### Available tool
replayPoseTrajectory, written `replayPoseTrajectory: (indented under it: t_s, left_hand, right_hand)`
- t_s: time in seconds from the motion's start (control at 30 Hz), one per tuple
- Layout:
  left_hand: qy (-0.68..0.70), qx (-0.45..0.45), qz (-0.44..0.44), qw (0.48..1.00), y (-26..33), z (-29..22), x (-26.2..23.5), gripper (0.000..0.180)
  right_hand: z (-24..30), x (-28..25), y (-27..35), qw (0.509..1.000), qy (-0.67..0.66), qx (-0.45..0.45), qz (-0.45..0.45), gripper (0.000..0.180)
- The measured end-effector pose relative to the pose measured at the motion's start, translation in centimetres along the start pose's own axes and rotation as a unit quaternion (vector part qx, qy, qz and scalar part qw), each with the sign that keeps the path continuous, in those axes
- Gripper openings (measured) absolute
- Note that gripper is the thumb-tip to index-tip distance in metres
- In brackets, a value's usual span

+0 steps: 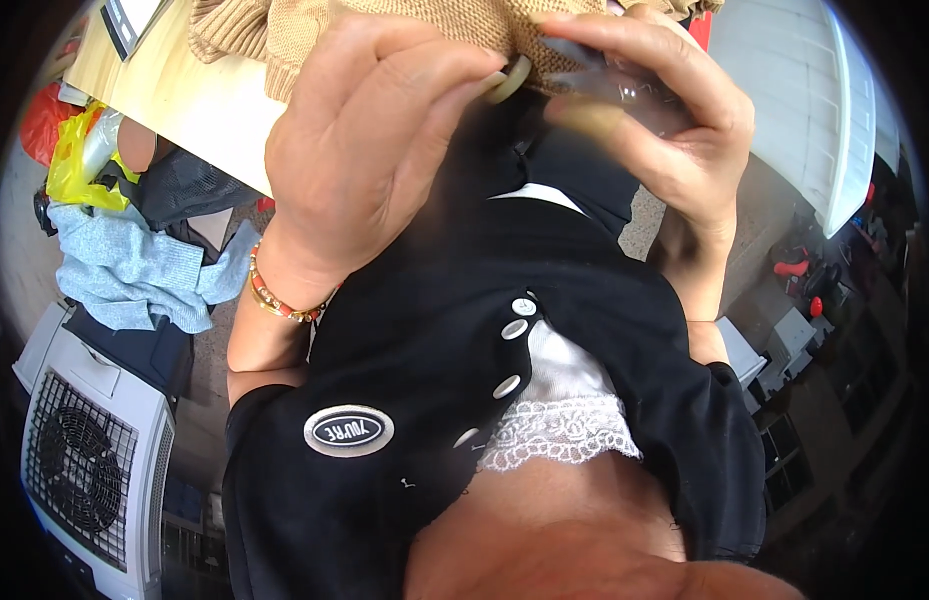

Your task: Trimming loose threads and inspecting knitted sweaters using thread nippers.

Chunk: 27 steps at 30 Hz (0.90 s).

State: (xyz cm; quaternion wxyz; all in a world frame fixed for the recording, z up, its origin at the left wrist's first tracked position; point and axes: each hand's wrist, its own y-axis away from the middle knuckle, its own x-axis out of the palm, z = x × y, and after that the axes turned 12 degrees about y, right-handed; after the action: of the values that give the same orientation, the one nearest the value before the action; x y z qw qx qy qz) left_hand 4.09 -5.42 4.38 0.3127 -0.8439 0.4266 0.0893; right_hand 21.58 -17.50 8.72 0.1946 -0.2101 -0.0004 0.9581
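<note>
The left hand [369,150] is raised close under the camera, and a pale round button [508,80] is pinched between its thumb and forefinger. The button is sewn to the lower edge of a beige knitted garment [404,22], which hangs from the near edge of the desk [199,105] toward the person. The right hand [664,110] is held just beside the left one, at the same edge of the garment, with its fingers curled around something small, dark and shiny. This thing is blurred, so it is perhaps a pair of small scissors or a clear tool; it cannot be told for sure. Both hands are thus closed, the left one on the button and the right one on the blurred object, and they are almost touching each other.

On the left wrist a bracelet [276,298] of orange and gold beads is worn. Below the hands a black top with white buttons [514,328] and white lace is seen on the person.

At the left corner of the desk a yellow plastic bag [79,150] and a light blue cloth [134,265] are lying. Lower on the left a grey fan unit [89,460] is standing.
</note>
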Motion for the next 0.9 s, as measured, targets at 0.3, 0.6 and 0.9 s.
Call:
replayPoseTrajectory:
  t_s: [0.3, 0.6, 0.9]
  left_hand:
    - [-0.001, 0.056, -0.027, 0.998, -0.1, 0.5, 0.1, 0.021]
    - [0.160, -0.107, 0.042, 0.980, -0.1, -0.2, -2.1, 0.022]
    - [0.051, -0.065, 0.127, 0.988, -2.2, -0.6, -3.2, 0.030]
  right_hand:
    - [-3.0, 0.0, 0.8, 0.942, 0.261, -0.210, 0.017, 0.039]
    - [-0.8, -0.6, -0.2, 0.968, 0.198, -0.152, 0.011, 0.032]
    - [-7.8, 3.2, -5.2, 0.759, 0.052, -0.601, -0.243, 0.030]
